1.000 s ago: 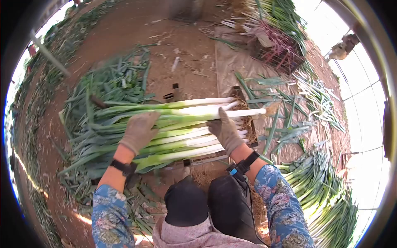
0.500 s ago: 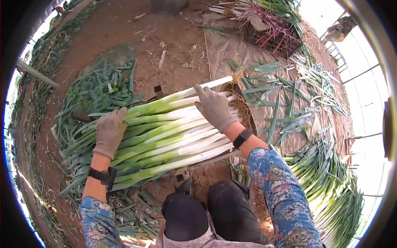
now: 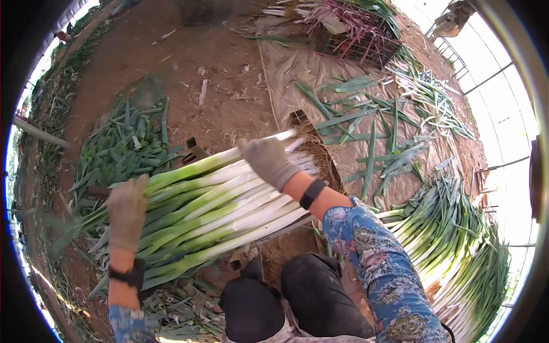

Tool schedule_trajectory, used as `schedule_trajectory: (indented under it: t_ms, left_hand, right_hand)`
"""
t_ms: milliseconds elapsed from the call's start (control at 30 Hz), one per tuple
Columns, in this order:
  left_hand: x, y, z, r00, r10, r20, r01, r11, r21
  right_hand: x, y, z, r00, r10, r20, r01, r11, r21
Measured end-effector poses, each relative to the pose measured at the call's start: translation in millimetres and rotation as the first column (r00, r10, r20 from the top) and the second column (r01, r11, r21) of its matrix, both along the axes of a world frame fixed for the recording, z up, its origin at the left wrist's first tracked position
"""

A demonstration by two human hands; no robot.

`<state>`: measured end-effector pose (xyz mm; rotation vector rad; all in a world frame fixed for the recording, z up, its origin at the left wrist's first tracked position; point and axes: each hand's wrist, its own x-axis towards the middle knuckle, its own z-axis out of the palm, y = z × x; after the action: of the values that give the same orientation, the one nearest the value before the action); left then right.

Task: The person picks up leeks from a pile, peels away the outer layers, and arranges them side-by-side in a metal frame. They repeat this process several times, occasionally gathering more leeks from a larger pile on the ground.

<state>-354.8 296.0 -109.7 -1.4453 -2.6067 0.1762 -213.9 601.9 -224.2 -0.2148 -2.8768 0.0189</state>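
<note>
A thick layer of leeks (image 3: 234, 203) lies side by side in front of me, white stalks and roots to the right, green leaves to the left. My gloved right hand (image 3: 267, 162) is closed around the white part of the farthest leek (image 3: 197, 168), near its root end. Over the green leaves at the left is my gloved left hand (image 3: 127, 211), smeared by motion, so its grip cannot be made out. Brown metal rack posts (image 3: 196, 150) stick up beyond the leeks.
Cut green leaf pieces (image 3: 123, 137) are heaped at the far left. A dark crate (image 3: 360, 48) with reddish stalks stands at the back right. Loose leeks (image 3: 429, 94) and leaves lie on a brown sheet (image 3: 286, 68). More leeks (image 3: 452, 240) are piled at the right.
My left hand has moved left and slightly down over the leaves. My right hand has shifted along the far leek toward the left and lower in view. The whole view has turned slightly.
</note>
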Motion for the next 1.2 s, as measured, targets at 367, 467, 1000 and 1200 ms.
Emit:
schedule_trajectory:
  t_ms: [367, 467, 1000, 1200]
  left_hand:
    - [-59.1, 27.7, -48.1, 0.876, 0.035, 0.481, 0.017, 0.994, -0.104]
    - [-72.2, 31.1, -55.4, 0.863, 0.058, 0.501, 0.002, 0.993, -0.119]
    - [-101.4, 42.4, -70.7, 0.727, 0.143, 0.672, 0.134, 0.93, -0.343]
    - [-72.5, 18.6, -83.8, 0.862, 0.083, 0.5, -0.003, 0.987, -0.158]
  right_hand:
    - [-14.2, 29.2, -45.3, 0.992, -0.003, 0.129, 0.005, 1.0, -0.014]
    - [-15.1, 33.7, -41.4, 0.989, -0.009, 0.147, 0.007, 1.0, 0.018]
    - [-14.2, 39.0, -46.7, 0.977, 0.002, 0.212, -0.026, 0.993, 0.113]
    - [-8.6, 41.2, -55.5, 0.989, 0.013, 0.148, -0.032, 0.992, 0.125]
